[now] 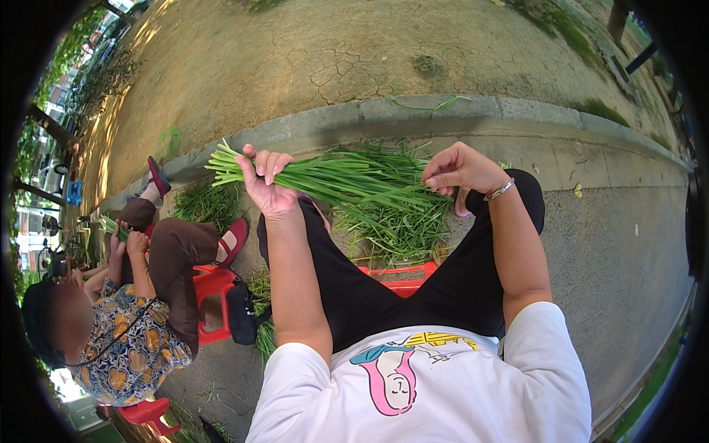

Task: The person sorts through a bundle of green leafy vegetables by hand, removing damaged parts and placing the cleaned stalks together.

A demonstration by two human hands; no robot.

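My left hand (270, 180) is wrapped around a bunch of long green chives (332, 176), close to their pale cut stem ends. The leaves stretch rightward from it over a loose pile of greens (401, 232) on the ground between my feet. My right hand (465, 167), with a metal bracelet at the wrist, is by the leaf tips. Its thumb and fingertips are drawn together; whether a leaf is pinched between them cannot be made out. Beneath me, part of a red plastic stool (403, 287) shows between my black-trousered legs.
Another person (138, 332) sits on a red stool (213, 299) at left, holding greens (109, 225). A black bag (242, 313) hangs beside that stool. More greens (207, 205) lie near that person's shoes. A concrete kerb (432, 115) runs ahead, with cracked earth (343, 61) beyond.
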